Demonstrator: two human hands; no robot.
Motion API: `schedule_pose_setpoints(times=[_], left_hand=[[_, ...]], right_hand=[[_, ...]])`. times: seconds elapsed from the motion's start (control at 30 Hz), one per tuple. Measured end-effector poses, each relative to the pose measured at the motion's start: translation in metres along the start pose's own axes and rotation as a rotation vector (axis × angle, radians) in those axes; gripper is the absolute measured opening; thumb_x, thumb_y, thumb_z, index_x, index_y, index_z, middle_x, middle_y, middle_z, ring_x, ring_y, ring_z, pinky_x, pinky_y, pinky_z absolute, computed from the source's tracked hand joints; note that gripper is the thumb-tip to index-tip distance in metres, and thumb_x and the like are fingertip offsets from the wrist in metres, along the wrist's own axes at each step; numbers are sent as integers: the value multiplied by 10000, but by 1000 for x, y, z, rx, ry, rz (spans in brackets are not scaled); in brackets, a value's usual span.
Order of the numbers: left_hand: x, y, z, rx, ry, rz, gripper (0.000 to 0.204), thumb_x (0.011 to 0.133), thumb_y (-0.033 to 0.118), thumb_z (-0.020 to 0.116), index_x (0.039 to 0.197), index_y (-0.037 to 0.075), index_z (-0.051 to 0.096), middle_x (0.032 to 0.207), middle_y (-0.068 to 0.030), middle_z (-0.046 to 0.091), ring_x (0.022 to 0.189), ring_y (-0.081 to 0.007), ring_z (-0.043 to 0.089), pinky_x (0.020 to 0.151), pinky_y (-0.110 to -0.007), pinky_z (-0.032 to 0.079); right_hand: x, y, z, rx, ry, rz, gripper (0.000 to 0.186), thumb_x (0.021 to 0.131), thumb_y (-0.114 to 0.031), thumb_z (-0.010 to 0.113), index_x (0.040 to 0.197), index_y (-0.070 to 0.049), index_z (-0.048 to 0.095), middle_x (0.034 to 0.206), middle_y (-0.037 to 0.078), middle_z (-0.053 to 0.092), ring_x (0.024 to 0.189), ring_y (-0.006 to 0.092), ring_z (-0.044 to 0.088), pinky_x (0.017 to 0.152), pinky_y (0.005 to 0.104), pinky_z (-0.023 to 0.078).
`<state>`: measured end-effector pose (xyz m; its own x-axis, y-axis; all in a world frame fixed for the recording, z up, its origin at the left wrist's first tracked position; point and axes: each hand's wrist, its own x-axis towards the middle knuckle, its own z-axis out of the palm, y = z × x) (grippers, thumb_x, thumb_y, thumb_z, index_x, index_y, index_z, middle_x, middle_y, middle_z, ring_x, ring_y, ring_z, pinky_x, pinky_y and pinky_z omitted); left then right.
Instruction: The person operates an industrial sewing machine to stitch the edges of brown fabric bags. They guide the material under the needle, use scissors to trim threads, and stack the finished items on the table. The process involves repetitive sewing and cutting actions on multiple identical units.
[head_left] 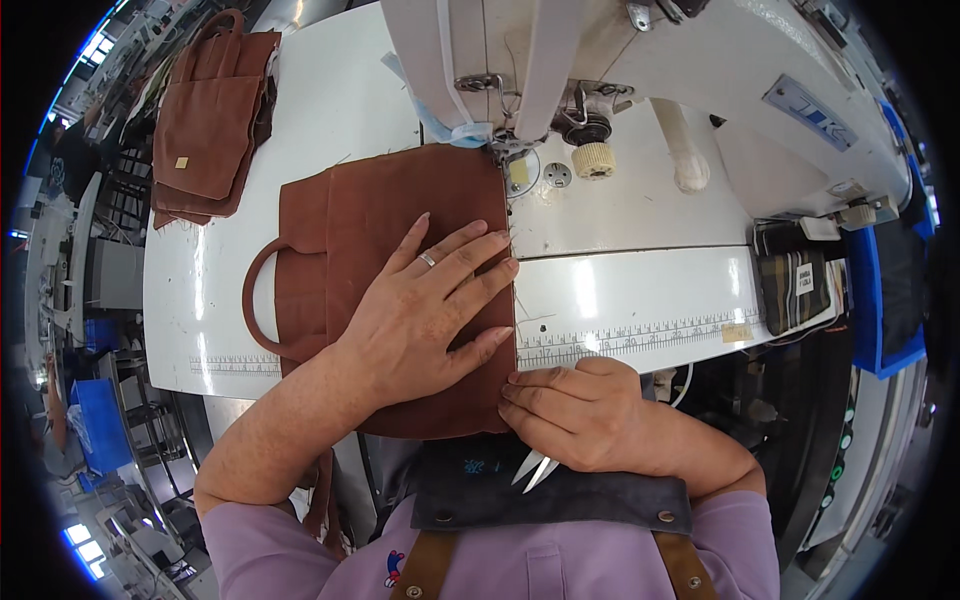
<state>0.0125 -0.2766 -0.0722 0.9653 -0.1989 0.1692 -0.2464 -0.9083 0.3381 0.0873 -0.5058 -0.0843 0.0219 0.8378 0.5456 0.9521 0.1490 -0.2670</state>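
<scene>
A brown fabric bag piece (400,190) with a loop handle at its left side lies under the needle area of a white sewing machine (504,150), its right edge beside the needle plate. My left hand (430,310) rests on the fabric with fingers spread. My right hand (565,410) pinches the fabric's lower right edge and also holds small scissors (535,468), whose pale blades point down toward the dark apron (600,505). A ruler strip (640,335) runs along the front of the white table (200,340).
A stack of similar brown pieces (205,130) lies at the back left. Striped folded cloth (785,270) and a blue bin (880,310) stand at the right. Another blue bin (100,420) is at the far left, among work stations.
</scene>
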Motion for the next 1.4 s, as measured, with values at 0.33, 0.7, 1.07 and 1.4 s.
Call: schedule_pose_setpoints(times=[0.33, 0.7, 1.07, 1.4], left_hand=[[23, -19, 4, 1, 70, 8, 568, 852, 241, 784, 1363, 62, 615, 1493, -126, 527, 1422, -355, 490, 1185, -606, 370], [48, -48, -2, -4, 215, 69, 473, 823, 217, 820, 1244, 36, 702, 1341, -150, 646, 1246, -343, 636, 1039, -461, 528], [67, -79, 2, 46, 370, 129, 212, 829, 156, 779, 1017, 59, 781, 914, -111, 742, 828, -310, 720, 738, -413, 599], [92, -112, 0, 113, 382, 164, 278, 762, 147, 809, 1029, 97, 752, 921, -96, 740, 844, -317, 710, 731, -421, 594]], right_hand=[[12, 27, 1, 8, 32, 18, 164, 743, -122, 714, 898, -68, 709, 921, 21, 707, 884, 142, 714, 595, 263, 515], [39, 67, 3, 64, -14, 7, 126, 700, -169, 662, 736, -104, 560, 737, 20, 562, 704, 212, 629, 561, 364, 514], [56, 99, 8, 12, 32, 33, 127, 689, -141, 717, 720, -122, 595, 707, 18, 586, 692, 222, 641, 559, 381, 514], [64, 117, 17, -60, 126, 75, 119, 761, -138, 731, 763, -115, 614, 740, 9, 614, 636, 250, 644, 556, 401, 506]])
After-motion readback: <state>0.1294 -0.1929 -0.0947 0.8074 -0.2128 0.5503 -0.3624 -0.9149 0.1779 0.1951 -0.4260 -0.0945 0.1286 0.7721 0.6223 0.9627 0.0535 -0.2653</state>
